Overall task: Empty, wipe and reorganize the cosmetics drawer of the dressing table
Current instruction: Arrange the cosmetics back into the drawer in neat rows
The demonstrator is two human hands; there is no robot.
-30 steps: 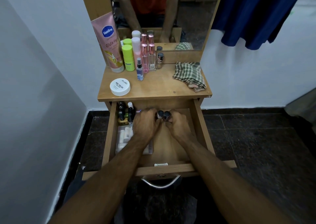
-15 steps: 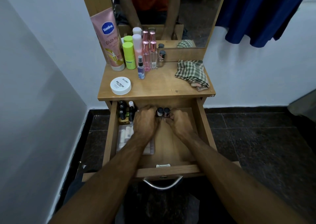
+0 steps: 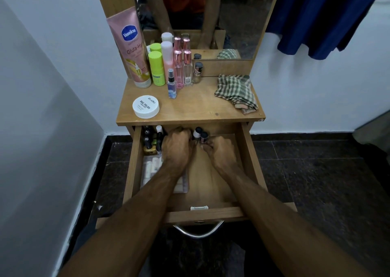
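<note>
We reach both hands into the open wooden drawer (image 3: 244,158) of the dressing table. Our left hand (image 3: 176,148) is curled at the back of the drawer, next to the upright dark-capped nail polish bottles (image 3: 150,140) in the back left corner; we cannot tell what it holds. Our right hand (image 3: 220,153) curls its fingers at two small dark-capped bottles (image 3: 200,134) standing between the hands. A checked green cloth (image 3: 236,93) lies on the tabletop (image 3: 196,107).
</note>
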